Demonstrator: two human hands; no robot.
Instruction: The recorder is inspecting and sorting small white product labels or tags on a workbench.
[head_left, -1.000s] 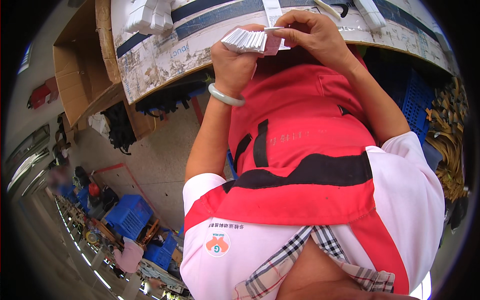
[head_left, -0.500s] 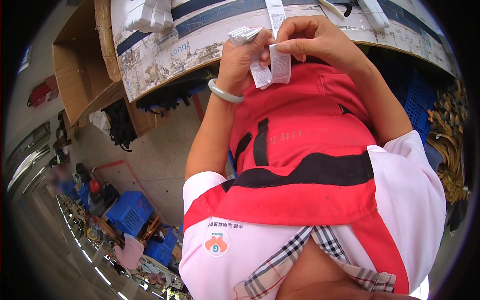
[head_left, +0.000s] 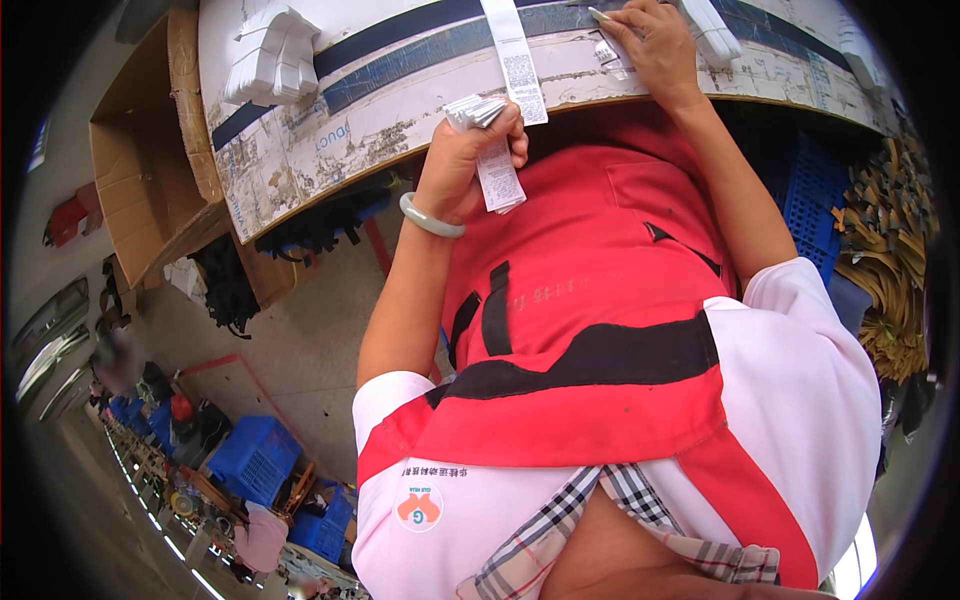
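Observation:
My left hand [head_left: 470,160] is closed around a bundle of folded white printed labels [head_left: 475,112] at the table's front edge. Some of its label ends [head_left: 500,180] hang below my fingers over the red apron. Just right of it, a long white strip of printed labels [head_left: 515,65] runs down the tabletop and past its edge. My right hand [head_left: 655,50] is on the table farther right, fingers closed, with the tip of a slim pale object [head_left: 599,15] poking out at the fingertips. Its kind is unclear. Close below lies a small printed label [head_left: 606,52].
Stacks of white labels lie on the worn table [head_left: 290,170]: one stack [head_left: 270,60] at left, another [head_left: 708,30] right of my right hand. An open cardboard box [head_left: 150,150] stands left of the table. A blue crate [head_left: 808,200] is below at right.
My right hand has let go of the label strip and moved right and farther over the table. The strip now hangs straight over the edge. My left hand keeps the bundle, slightly lower and left.

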